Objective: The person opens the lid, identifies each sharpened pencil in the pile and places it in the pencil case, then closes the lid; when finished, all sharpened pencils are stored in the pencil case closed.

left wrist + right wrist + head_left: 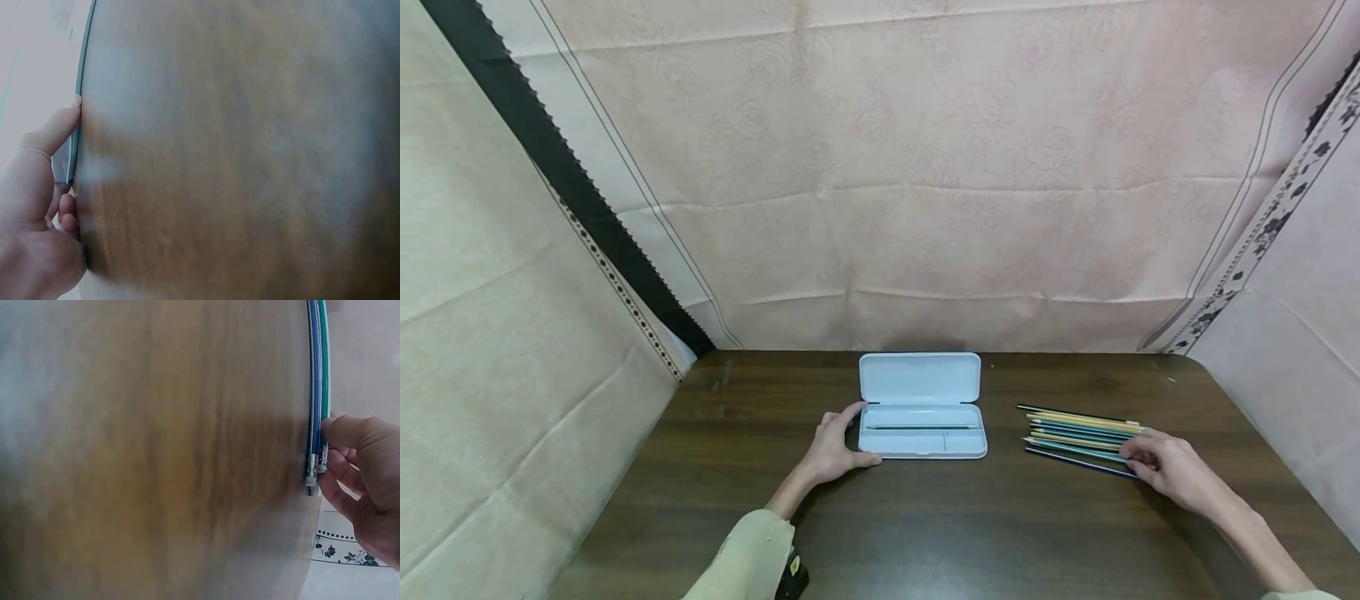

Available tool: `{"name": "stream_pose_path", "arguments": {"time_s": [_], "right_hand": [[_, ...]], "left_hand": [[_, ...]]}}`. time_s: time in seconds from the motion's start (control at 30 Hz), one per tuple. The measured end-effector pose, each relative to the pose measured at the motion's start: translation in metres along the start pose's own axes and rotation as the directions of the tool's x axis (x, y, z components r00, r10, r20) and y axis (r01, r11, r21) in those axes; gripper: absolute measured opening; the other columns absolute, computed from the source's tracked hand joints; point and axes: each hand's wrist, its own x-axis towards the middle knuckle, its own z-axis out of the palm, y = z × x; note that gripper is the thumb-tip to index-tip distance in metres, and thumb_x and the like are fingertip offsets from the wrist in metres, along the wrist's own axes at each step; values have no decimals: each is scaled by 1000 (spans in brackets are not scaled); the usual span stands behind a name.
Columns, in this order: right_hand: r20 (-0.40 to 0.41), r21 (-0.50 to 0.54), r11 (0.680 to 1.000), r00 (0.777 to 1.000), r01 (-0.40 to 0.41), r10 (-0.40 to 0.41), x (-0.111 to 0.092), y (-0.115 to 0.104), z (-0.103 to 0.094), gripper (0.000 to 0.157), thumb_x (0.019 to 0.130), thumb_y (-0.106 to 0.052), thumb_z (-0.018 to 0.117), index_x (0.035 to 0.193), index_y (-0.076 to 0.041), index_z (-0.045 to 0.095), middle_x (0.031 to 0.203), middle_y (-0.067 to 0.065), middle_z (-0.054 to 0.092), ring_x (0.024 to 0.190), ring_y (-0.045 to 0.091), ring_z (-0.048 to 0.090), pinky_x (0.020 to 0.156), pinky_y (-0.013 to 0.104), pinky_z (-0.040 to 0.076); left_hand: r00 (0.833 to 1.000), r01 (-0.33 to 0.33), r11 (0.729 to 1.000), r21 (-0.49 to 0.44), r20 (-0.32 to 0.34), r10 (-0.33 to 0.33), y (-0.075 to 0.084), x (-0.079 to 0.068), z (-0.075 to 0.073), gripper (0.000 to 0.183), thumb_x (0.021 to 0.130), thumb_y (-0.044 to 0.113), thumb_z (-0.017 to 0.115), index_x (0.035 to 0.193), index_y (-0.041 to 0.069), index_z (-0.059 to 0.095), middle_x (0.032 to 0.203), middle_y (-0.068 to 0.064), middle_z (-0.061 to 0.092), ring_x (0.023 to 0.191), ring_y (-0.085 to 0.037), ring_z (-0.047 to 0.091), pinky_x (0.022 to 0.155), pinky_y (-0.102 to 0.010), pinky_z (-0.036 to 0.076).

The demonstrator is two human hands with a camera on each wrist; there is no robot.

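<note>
Pencil case [920, 377] held in wide-spread left grip [837, 448], green pencil [325, 375] pinched in right grip [1174, 471]

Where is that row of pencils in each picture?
Head view: right of the light blue pencil case, the row of pencils lies under the fingers of the right hand.
Left wrist view: not in it.
Right wrist view: seen from the side at upper right, a blue pencil and a green pencil showing.
Shared landmark: the brown wooden table, in all three.
</note>
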Motion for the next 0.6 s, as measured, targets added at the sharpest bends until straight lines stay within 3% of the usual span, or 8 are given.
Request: {"name": "stream_pose_path", "arguments": {"time_s": [0.37, 0.6], "right_hand": [[-8, 10, 1000, 1000, 2, -2, 15, -10, 8, 36, 65, 16, 80, 83, -13, 68, 79, -16, 53, 68, -3, 47, 56, 18, 40], [40, 42, 998, 998, -41, 39, 31, -18, 16, 32, 70, 16, 78, 86, -11, 69, 80, -14, 53, 69, -2, 46, 55, 25, 43]], "left_hand": [[1000, -4, 1000, -6, 1, 4, 1, 0, 0, 92, 73, 33, 91, 149, 13, 44, 135, -14, 52, 122, -31, 42, 96, -52, 40], [1000, -4, 1000, -12, -5, 4, 0, 0, 0, 92, 72, 34, 92, 149, 12, 45, 135, -14, 53, 121, -31, 42, 96, -52, 40]]}}
